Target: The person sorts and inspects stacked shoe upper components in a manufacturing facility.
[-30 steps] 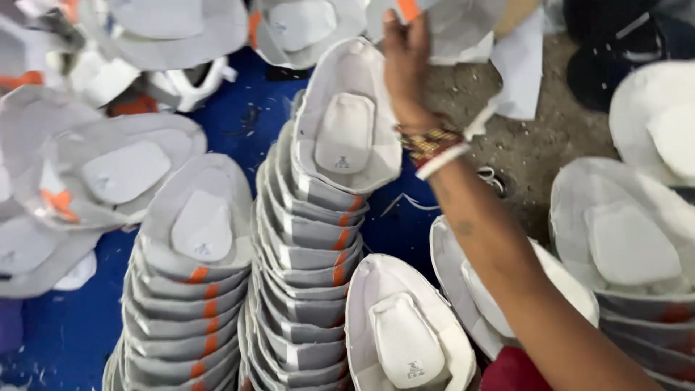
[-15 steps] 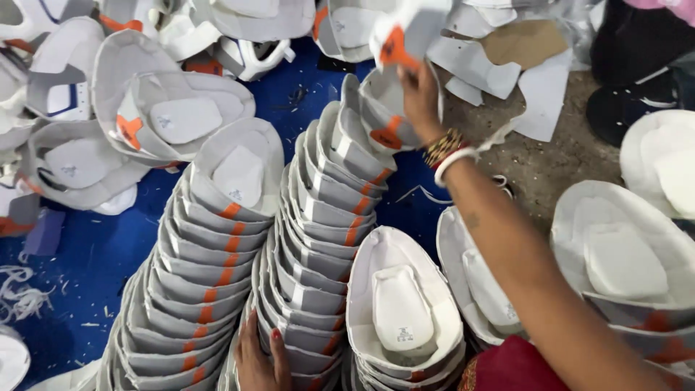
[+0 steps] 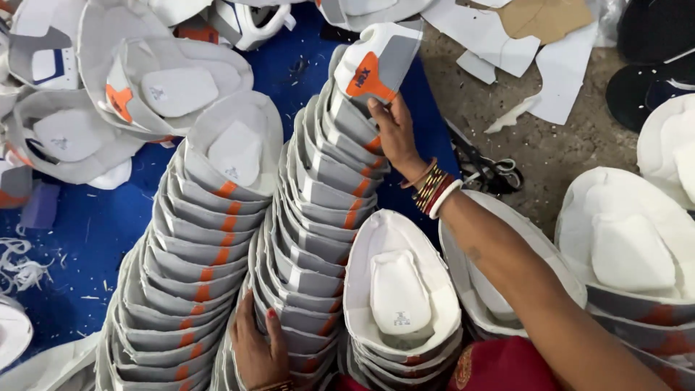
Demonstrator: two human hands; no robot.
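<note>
I see a blue mat [image 3: 94, 239] bearing stacked white shoe uppers [image 3: 203, 246]; bare floor [image 3: 550, 145] with paper scraps [image 3: 557, 80] at two o'clock.

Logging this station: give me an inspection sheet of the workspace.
Surface: blue mat over a gritty floor.
Job's things: tall leaning stack of white shoe uppers; top upper grey with an orange patch.
Clutter: loose uppers, paper scraps, white trimmings.
Hands: right hand holds the top upper; left hand braces the stack's base.
Cables: nothing seen.
Surroundings: neighbouring stacks, black soles.
</note>
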